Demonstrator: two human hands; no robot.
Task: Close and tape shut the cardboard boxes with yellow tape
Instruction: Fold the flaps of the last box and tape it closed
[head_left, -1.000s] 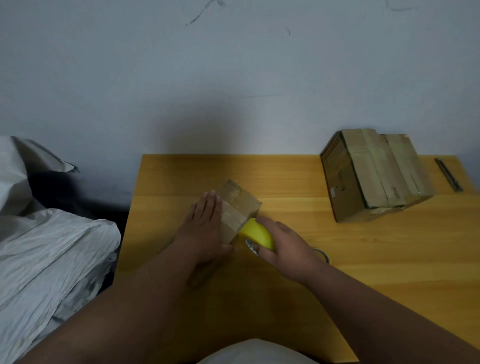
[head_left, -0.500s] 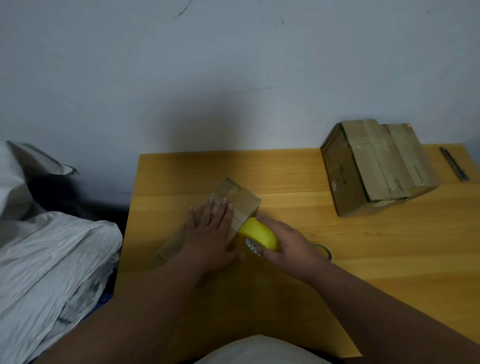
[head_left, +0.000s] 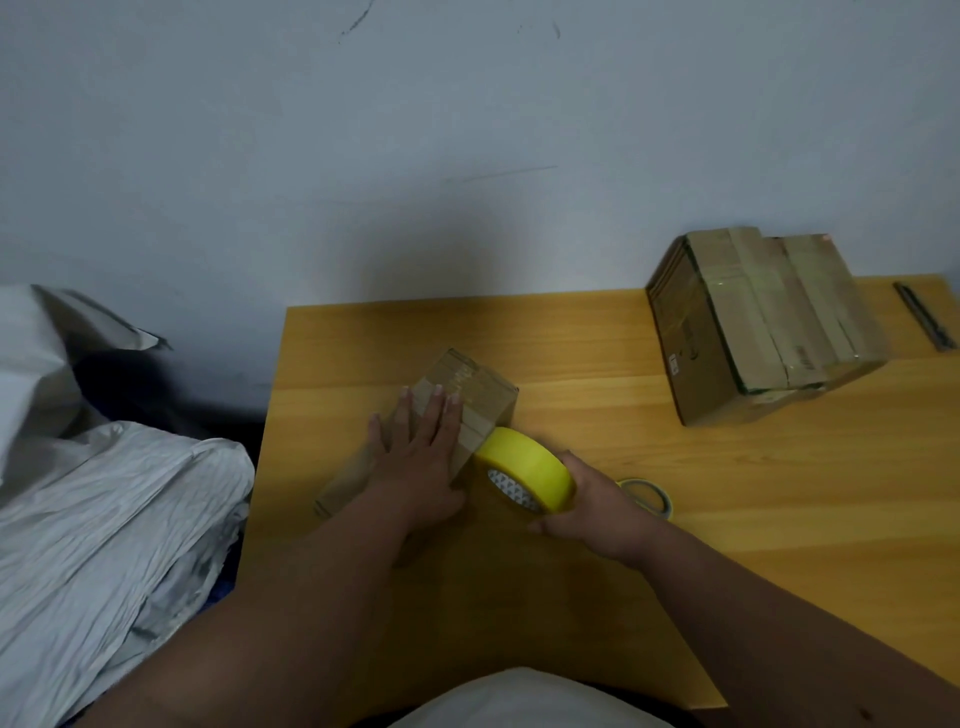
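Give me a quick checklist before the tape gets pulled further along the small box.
1. Small box held down: ok, the left hand lies flat on its top, fingers straight.
2. Grip on the yellow tape roll: ok, the right hand holds it at the box's near right edge.
3. Tape stuck to the box: cannot tell, the left hand covers the seam.
4. Flaps fully closed: cannot tell, the top is mostly hidden.
5. Path for the roll: ok, bare table to the right; the spare tape ring lies behind the right hand.
6. Large box: ok, already taped, well apart at the far right.
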